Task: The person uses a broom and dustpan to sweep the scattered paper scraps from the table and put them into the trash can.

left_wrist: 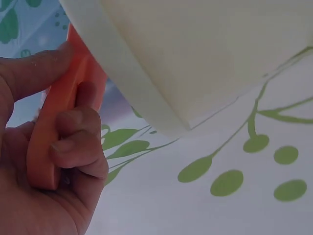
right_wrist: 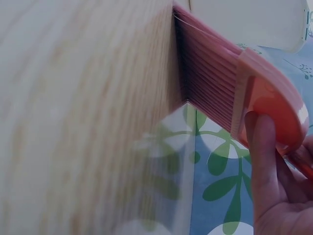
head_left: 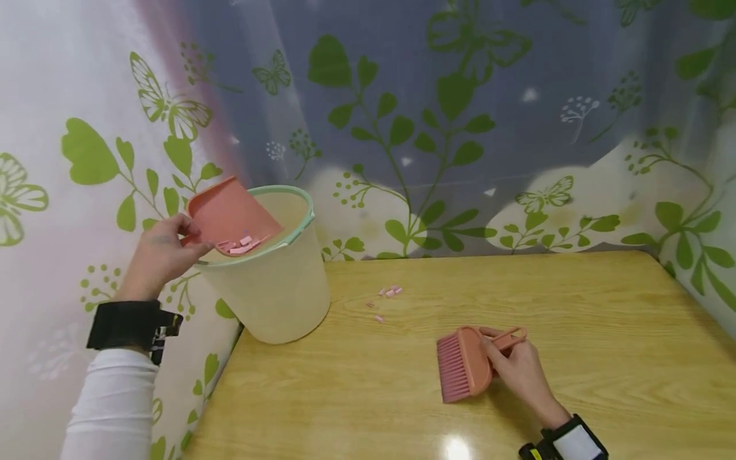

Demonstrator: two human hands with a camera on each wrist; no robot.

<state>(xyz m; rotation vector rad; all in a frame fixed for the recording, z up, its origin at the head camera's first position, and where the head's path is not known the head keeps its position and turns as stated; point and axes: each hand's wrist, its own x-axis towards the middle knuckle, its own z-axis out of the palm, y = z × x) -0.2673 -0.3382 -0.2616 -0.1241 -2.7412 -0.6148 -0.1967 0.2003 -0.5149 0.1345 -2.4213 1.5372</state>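
Observation:
My left hand grips the handle of a pink dustpan, its fingers curled round it in the left wrist view. The dustpan tilts over the mouth of a cream bucket with a green rim. Small pink and white scraps lie at the dustpan's lower side. With my right hand I hold a small pink hand brush by its handle. Its bristles point left, near the tabletop.
Several small pink pieces lie on the wooden table, right of the bucket. A curtain with green leaves and butterflies hangs behind the table and along its left side.

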